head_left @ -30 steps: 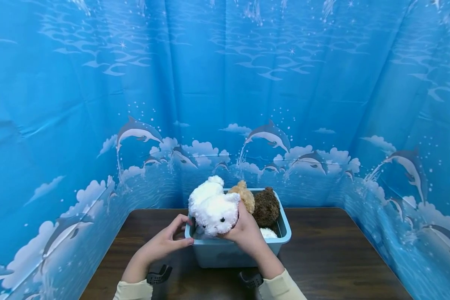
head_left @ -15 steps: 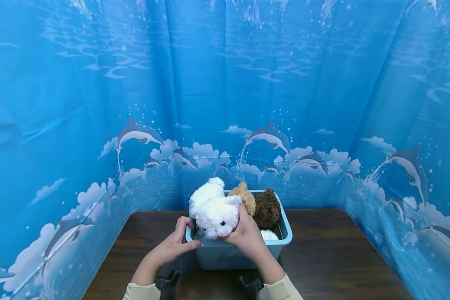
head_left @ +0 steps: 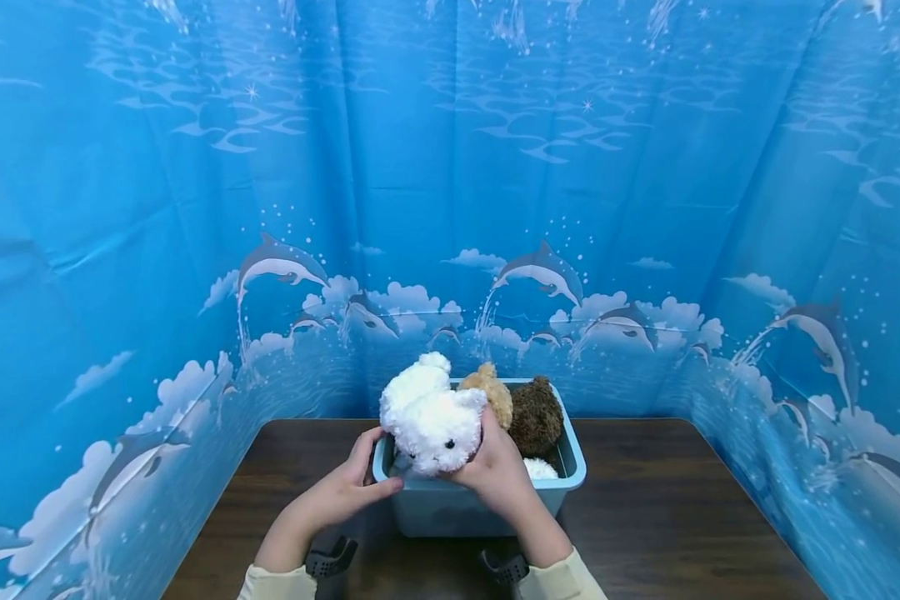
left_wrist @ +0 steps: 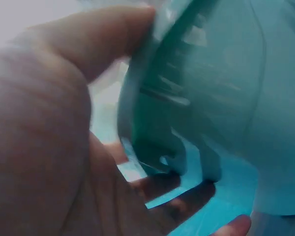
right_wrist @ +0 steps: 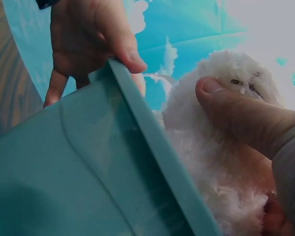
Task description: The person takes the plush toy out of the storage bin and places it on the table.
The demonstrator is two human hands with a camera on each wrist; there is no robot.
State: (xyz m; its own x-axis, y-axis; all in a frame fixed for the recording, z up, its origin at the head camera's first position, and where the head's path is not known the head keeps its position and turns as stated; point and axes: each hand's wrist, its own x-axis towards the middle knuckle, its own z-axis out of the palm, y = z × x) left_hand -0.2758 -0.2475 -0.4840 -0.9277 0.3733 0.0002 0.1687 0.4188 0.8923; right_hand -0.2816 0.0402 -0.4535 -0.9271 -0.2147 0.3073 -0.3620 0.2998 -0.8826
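Note:
My right hand (head_left: 495, 471) grips a fluffy white plush toy (head_left: 435, 425) with small dark eyes over the left part of a blue-grey plastic bin (head_left: 457, 510). In the right wrist view, the thumb presses into the fur of the white plush toy (right_wrist: 211, 142) near its face. At the bin's left end, my left hand (head_left: 337, 496) holds the rim, its thumb at the front corner and its fingers round the end. The left wrist view has the thumb and fingertips against the bin (left_wrist: 226, 98).
Inside the bin sit a tan plush toy (head_left: 487, 393), a dark brown plush toy (head_left: 536, 417) and a white fluffy piece (head_left: 540, 468). A dark wooden table (head_left: 660, 500) carries the bin. Behind it hangs a blue dolphin-print curtain (head_left: 420, 208).
My left hand has shifted slightly right, its thumb further onto the bin's front corner. The white plush toy and my right hand stay almost where they were.

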